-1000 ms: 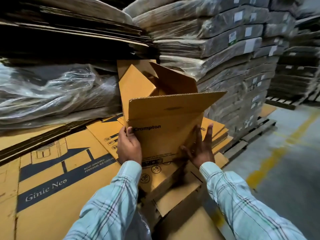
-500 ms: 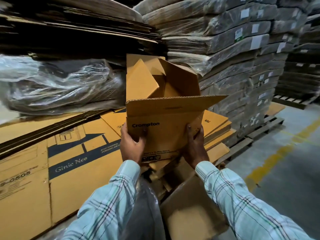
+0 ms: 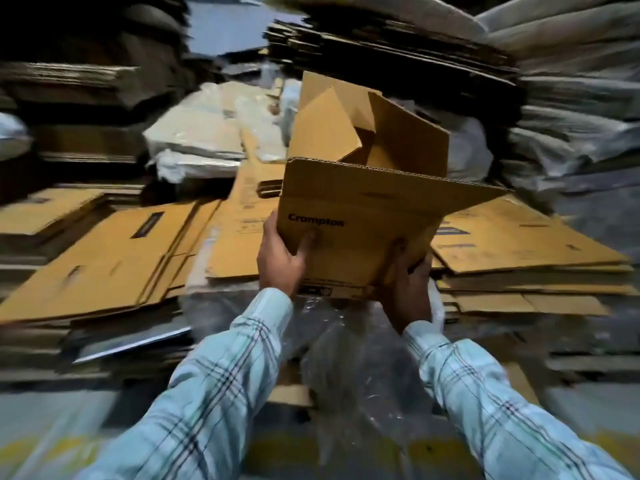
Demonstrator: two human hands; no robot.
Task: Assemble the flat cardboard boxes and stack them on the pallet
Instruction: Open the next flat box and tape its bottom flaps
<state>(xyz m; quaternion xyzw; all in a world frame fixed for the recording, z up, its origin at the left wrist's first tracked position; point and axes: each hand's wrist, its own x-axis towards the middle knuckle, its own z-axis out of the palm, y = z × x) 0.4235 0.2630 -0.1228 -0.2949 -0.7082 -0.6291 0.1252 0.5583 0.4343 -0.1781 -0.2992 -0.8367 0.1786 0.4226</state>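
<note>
1. The box point(image 3: 360, 216), printed "Crompton", is held up in the air in front of the person, above a loose sheet of clear plastic wrap point(image 3: 346, 341) and in front of piles of flat cardboard sheets point(image 3: 114, 251). It is opened out into shape, with its top flaps standing loose, so it reads as half assembled.
2. The left hand point(image 3: 282, 258) grips the lower left corner: the thumb presses on the printed face while the other fingers curl out of sight behind the edge (probably to keep the walls square).
3. The right hand point(image 3: 408, 289) cups the lower right corner from beneath, fingers curled round the edge, taking the weight.
4. Holding it low at both corners leaves the open top facing away, which suits carrying it or turning it over to close the bottom.
5. No pallet for stacking is clearly visible; the surroundings are blurred.
</note>
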